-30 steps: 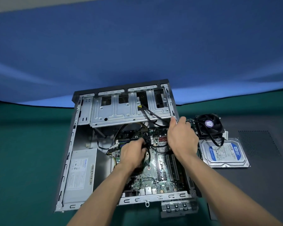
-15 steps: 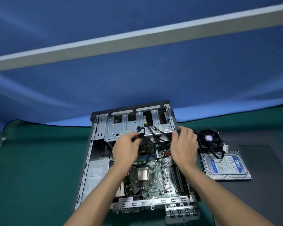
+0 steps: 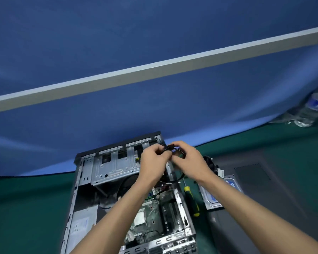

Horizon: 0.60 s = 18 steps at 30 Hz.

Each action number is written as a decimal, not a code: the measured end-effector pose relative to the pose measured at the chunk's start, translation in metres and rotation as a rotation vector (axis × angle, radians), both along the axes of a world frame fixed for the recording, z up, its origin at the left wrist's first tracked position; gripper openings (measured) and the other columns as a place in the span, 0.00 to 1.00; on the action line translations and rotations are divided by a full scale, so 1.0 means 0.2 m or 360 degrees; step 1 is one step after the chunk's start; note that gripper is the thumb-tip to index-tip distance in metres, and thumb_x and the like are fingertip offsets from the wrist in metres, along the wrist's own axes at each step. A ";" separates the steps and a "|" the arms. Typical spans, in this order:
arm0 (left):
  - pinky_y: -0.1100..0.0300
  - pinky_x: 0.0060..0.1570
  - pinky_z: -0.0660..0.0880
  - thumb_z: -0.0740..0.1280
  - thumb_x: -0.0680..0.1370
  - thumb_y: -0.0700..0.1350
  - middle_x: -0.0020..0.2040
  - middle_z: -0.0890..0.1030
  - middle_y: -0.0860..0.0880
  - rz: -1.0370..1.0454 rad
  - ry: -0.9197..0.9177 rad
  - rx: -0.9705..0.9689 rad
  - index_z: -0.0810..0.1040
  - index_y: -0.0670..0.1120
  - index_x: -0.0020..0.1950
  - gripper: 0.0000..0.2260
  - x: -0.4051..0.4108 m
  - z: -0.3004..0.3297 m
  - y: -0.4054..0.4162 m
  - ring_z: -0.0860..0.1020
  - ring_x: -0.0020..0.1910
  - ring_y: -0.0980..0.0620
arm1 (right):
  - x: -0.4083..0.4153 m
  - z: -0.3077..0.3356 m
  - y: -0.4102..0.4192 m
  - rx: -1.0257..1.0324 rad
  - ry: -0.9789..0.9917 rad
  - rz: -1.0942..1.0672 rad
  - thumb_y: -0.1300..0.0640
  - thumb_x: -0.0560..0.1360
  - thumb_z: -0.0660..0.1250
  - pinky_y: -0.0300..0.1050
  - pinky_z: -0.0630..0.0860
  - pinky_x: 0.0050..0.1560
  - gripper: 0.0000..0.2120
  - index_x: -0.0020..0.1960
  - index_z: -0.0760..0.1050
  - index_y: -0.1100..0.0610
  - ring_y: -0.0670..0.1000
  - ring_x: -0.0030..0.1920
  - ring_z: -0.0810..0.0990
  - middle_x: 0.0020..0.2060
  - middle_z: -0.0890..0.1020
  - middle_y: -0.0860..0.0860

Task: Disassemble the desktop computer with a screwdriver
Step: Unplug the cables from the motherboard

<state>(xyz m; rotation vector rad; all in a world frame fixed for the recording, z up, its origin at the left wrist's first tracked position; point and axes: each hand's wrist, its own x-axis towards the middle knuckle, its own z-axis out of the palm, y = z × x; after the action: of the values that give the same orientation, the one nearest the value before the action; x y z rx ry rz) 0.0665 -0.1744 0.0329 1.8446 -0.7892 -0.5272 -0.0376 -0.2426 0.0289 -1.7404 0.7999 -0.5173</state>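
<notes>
The computer case (image 3: 92, 182) lies open on its side on the green table (image 3: 26, 208), from the middle of the picture down to 6 o'clock. Both hands are held up over the far end of the case, close together and touching. The left hand (image 3: 152, 162) has its fingers curled, and it pinches a black cable (image 3: 168, 148) between thumb and fingers. The right hand (image 3: 189, 158) is at 3 o'clock from the left hand. Its fingers are curled too, and its fingertips pinch the same cable from the other side. The cable makes a loop that hangs down under the right hand to the case edge. Inside the case you can see the green board (image 3: 149, 213) with a pale square in its middle, at 6 o'clock from the hands. A gray box with a sticker (image 3: 83, 222) sits in the case at 8 o'clock from the hands. A shiny metal tray with holes (image 3: 116, 167) is at 9 o'clock from the hands. The screwdriver (image 3: 191, 200), yellow and black, lies on the table just beside the case, at 5 o'clock from the hands. No hand touches it. A silver drive with a blue sticker (image 3: 213, 198) lies to the right of the screwdriver, partly under the right arm. A black fan (image 3: 209, 162) peeks out behind the right wrist. A dark gray panel (image 3: 264, 189) lies flat at 3 o'clock. A blue cloth (image 3: 154, 33) hangs behind the table. Plastic bottles (image 3: 312, 110), blurry, lie at the far right edge.
</notes>
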 end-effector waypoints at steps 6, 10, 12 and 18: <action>0.64 0.26 0.65 0.62 0.74 0.36 0.24 0.69 0.53 -0.0071 0.0352 -0.0109 0.67 0.44 0.31 0.12 -0.18 -0.02 -0.21 0.68 0.26 0.55 | -0.17 0.06 -0.10 0.0456 -0.0175 -0.0111 0.60 0.73 0.65 0.37 0.70 0.27 0.08 0.51 0.77 0.52 0.47 0.28 0.78 0.34 0.80 0.47; 0.66 0.21 0.64 0.58 0.75 0.37 0.22 0.72 0.50 -0.0159 0.0627 -0.0029 0.69 0.41 0.35 0.09 -0.28 -0.06 -0.30 0.69 0.21 0.53 | -0.29 0.00 -0.16 0.0299 0.0011 -0.0284 0.58 0.73 0.71 0.39 0.70 0.30 0.05 0.48 0.76 0.53 0.48 0.26 0.73 0.29 0.77 0.50; 0.64 0.24 0.66 0.57 0.76 0.39 0.26 0.73 0.48 -0.0265 0.0594 0.0034 0.70 0.42 0.36 0.09 -0.33 -0.09 -0.32 0.70 0.22 0.54 | -0.35 -0.04 -0.19 0.0266 0.0016 -0.0426 0.60 0.72 0.71 0.40 0.71 0.33 0.05 0.41 0.77 0.52 0.45 0.26 0.73 0.25 0.76 0.49; 0.56 0.35 0.65 0.59 0.79 0.53 0.33 0.74 0.53 -0.0351 -0.0210 0.0364 0.71 0.47 0.37 0.14 -0.32 -0.30 -0.28 0.72 0.34 0.52 | -0.52 -0.18 -0.25 0.0236 0.0158 -0.0698 0.60 0.74 0.69 0.31 0.64 0.24 0.08 0.36 0.79 0.53 0.40 0.19 0.68 0.20 0.75 0.47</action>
<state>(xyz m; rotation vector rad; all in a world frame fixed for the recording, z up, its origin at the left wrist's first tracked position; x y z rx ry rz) 0.0031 -0.2300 -0.0281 2.0297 -1.0663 -0.6633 -0.1425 -0.2931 -0.0065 -1.4641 1.2710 -0.6476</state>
